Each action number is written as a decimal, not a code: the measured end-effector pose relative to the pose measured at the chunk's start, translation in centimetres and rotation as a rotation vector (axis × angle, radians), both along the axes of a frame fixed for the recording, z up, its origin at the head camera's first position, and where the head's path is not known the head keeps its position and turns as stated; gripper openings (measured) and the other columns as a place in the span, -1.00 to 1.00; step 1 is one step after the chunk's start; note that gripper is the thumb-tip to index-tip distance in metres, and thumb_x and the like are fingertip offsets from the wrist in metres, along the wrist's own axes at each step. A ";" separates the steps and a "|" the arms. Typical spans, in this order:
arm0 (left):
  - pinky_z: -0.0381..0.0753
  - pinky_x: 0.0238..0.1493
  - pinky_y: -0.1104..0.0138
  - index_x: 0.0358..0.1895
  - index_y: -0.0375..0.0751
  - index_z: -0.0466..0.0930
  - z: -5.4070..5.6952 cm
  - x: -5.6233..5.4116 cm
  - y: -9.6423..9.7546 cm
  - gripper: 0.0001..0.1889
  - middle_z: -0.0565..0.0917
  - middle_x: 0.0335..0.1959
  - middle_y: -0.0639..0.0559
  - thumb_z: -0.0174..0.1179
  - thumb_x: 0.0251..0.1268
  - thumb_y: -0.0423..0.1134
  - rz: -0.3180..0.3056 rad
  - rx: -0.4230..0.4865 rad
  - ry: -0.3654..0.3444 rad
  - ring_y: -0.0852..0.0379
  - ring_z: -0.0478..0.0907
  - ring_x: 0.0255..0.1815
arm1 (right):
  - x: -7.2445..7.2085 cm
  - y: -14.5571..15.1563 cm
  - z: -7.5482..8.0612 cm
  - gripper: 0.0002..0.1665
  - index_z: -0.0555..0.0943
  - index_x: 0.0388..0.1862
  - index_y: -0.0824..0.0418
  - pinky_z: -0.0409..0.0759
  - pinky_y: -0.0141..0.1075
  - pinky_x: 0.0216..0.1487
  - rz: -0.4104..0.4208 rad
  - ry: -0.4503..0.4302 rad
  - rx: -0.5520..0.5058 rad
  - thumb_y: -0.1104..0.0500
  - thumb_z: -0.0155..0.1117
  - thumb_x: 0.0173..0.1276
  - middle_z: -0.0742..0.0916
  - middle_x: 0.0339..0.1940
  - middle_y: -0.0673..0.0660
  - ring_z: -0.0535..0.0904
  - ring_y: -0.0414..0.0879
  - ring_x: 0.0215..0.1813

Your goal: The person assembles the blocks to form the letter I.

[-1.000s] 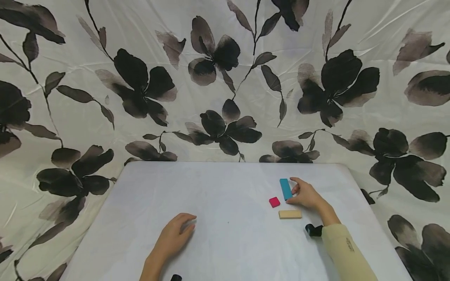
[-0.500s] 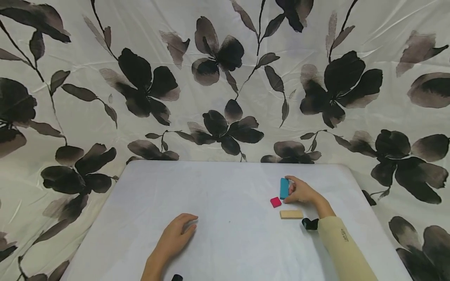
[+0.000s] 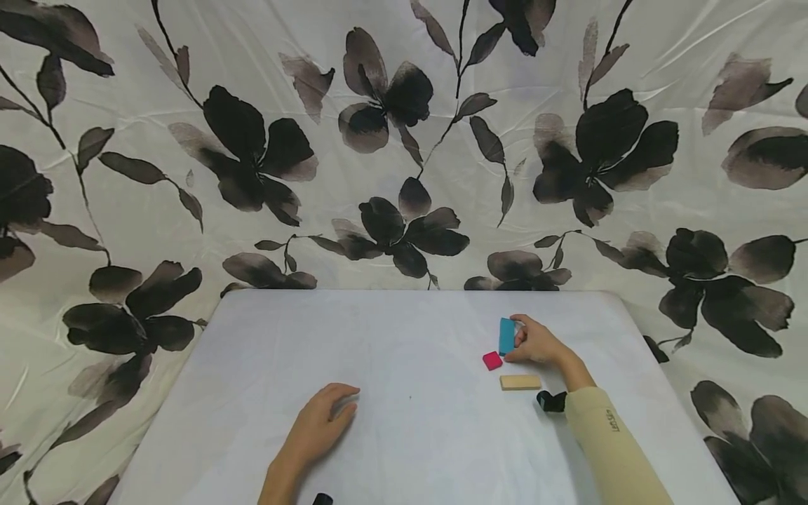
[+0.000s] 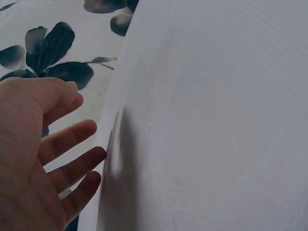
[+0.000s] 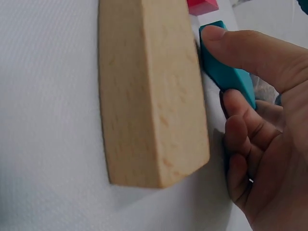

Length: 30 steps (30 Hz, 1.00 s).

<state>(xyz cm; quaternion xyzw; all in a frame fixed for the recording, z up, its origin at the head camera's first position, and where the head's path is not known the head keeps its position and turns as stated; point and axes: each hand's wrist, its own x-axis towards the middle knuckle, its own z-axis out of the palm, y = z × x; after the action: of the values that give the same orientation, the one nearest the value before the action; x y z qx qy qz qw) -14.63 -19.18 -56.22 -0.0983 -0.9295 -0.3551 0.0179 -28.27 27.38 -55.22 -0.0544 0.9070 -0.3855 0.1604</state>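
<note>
My right hand [image 3: 536, 342] pinches a long blue block [image 3: 506, 337] at the right of the table, thumb at its near end and fingers toward the far end. In the right wrist view, the thumb lies on the blue block [image 5: 224, 67] and the other fingers curl beside it. Just off the block's near end lies a small red block [image 3: 492, 360]. A bare wooden block [image 3: 520, 382] rests nearer me, large in the right wrist view. My left hand [image 3: 322, 421] is left of centre with relaxed fingers apart, holding nothing; the left wrist view shows the hand [image 4: 53, 149] beside white cloth.
A white-covered table [image 3: 410, 337] spreads under both hands. Behind it hangs a pale cloth [image 3: 404, 161] with dark flowers. A black wrist camera [image 3: 552, 402] sits by the right sleeve, close to the wooden block; another black piece [image 3: 322, 499] shows by the left wrist.
My right hand has closed its grip on the blue block and shifted it slightly left, toward the red block, turning it straighter. The left hand stays almost where it was.
</note>
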 end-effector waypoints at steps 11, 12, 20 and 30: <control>0.45 0.16 0.13 0.05 0.11 0.64 -0.1 -0.5 1.5 -0.73 0.60 0.06 0.26 0.29 0.29 -0.14 -0.041 -0.010 0.039 0.17 0.50 0.17 | 0.5 0.3 0.2 0.14 0.15 0.42 0.33 0.39 -0.15 -0.11 -0.019 0.024 -0.024 0.09 0.61 -0.03 0.54 -0.37 0.09 0.44 -0.05 -0.29; 0.45 0.16 0.12 0.05 0.11 0.64 -0.2 -0.5 1.6 -0.73 0.60 0.06 0.26 0.30 0.29 -0.14 -0.042 -0.018 0.044 0.17 0.50 0.16 | 0.6 0.3 0.1 0.14 0.14 0.41 0.32 0.39 -0.16 -0.11 -0.026 0.025 -0.031 0.08 0.61 -0.03 0.54 -0.38 0.08 0.44 -0.06 -0.29; 0.44 0.17 0.16 0.06 0.09 0.64 0.2 -0.6 2.1 -0.73 0.60 0.05 0.25 0.28 0.31 -0.11 -0.049 -0.054 0.047 0.19 0.50 0.16 | 0.6 -0.4 0.6 0.16 0.09 0.41 0.35 0.40 -0.24 -0.26 -0.055 0.022 -0.147 0.19 0.61 -0.04 0.50 -0.41 0.09 0.41 -0.06 -0.34; 0.44 0.17 0.17 0.06 0.10 0.64 0.3 -0.7 2.0 -0.73 0.59 0.05 0.28 0.27 0.32 -0.12 -0.054 -0.056 0.059 0.20 0.50 0.16 | 0.7 -1.8 1.4 0.14 0.10 0.42 0.32 0.41 -0.22 -0.31 -0.022 0.052 -0.140 0.17 0.61 -0.03 0.49 -0.40 0.10 0.41 -0.04 -0.34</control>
<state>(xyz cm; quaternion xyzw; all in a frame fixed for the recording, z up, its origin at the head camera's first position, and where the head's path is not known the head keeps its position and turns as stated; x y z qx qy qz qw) -15.29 -17.17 -55.87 -0.1340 -0.9352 -0.3262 0.0329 -27.57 25.60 -53.79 -0.0653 0.8822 -0.4482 0.1285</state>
